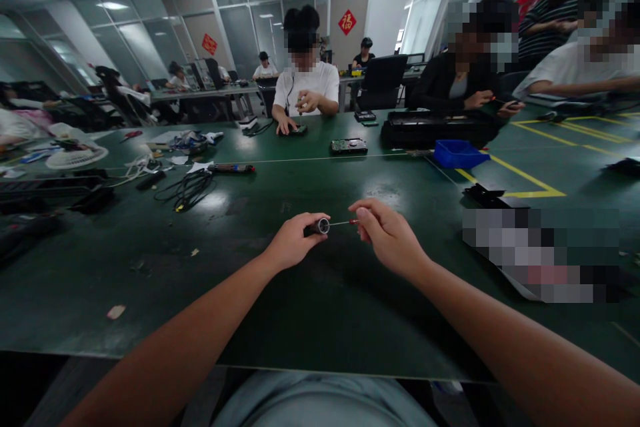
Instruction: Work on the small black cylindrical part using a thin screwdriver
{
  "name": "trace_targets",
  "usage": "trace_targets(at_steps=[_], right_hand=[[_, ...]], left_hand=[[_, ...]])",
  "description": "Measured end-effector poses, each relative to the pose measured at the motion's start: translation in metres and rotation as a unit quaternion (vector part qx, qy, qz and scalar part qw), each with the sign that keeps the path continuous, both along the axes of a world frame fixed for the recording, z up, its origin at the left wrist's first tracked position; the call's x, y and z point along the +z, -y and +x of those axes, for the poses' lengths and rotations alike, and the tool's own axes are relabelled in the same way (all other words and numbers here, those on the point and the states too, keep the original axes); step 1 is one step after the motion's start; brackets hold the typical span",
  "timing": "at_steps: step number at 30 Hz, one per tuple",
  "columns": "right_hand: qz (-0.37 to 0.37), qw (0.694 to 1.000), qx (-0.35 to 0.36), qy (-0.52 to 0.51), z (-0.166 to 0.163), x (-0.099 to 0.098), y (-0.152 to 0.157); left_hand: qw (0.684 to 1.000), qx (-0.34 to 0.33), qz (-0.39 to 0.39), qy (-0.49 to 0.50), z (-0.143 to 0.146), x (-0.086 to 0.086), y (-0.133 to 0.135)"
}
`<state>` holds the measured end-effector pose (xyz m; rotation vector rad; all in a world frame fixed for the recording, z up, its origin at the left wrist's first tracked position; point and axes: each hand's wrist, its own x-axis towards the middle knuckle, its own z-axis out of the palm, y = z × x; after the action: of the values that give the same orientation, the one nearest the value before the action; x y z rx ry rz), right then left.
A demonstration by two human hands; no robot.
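My left hand (pixel 293 240) is closed around a small dark cylindrical part (pixel 323 225) with a pale ring at its round end, which faces me. The kind of part is not clear. In my right hand (pixel 387 233) is a screwdriver (pixel 353 221) with a red handle, mostly covered by my fingers. Its thin metal shaft points left, and the tip meets the ringed end of the cylinder or lies just in front of it; I cannot tell which. Both hands are above the green table (pixel 310 320), near its middle.
Black cables (pixel 193 188) lie to the left beyond my hands. Farther back are a hard drive (pixel 349 145), a blue bin (pixel 459 154) and a long black housing (pixel 435 128). A co-worker (pixel 306 90) works across the table. Black pieces (pixel 487 196) lie to the right.
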<state>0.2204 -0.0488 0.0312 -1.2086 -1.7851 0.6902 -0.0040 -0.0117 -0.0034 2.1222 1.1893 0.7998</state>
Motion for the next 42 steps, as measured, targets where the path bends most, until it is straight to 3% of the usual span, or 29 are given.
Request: trace_targets(at_steps=[12, 21, 24, 27, 30, 36, 42], right_hand=[[-0.003, 1.000, 0.010, -0.012, 0.001, -0.003, -0.002], [-0.033, 0.986, -0.001, -0.166, -0.003, -0.006, -0.006], [-0.077, 0.963, -0.004, -0.259, -0.004, -0.012, -0.013], [-0.183, 0.906, -0.028, -0.380, -0.002, -0.018, -0.020], [-0.239, 0.877, -0.035, -0.416, -0.001, -0.019, -0.024], [-0.126, 0.924, -0.061, -0.356, -0.003, -0.018, -0.022], [-0.062, 0.960, -0.044, -0.270, -0.004, -0.020, -0.019]], left_hand=[[1.000, -0.002, 0.011, 0.007, 0.000, -0.003, -0.001], [1.000, -0.001, 0.022, -0.005, 0.000, -0.001, -0.001], [1.000, -0.011, 0.025, -0.004, 0.000, 0.002, -0.001], [0.999, -0.029, 0.030, -0.008, -0.001, 0.005, -0.001], [0.999, -0.032, 0.033, -0.017, -0.001, 0.007, 0.000], [0.998, -0.020, 0.036, -0.041, -0.001, 0.007, 0.000], [0.998, -0.016, 0.047, -0.048, 0.000, 0.007, 0.000]])
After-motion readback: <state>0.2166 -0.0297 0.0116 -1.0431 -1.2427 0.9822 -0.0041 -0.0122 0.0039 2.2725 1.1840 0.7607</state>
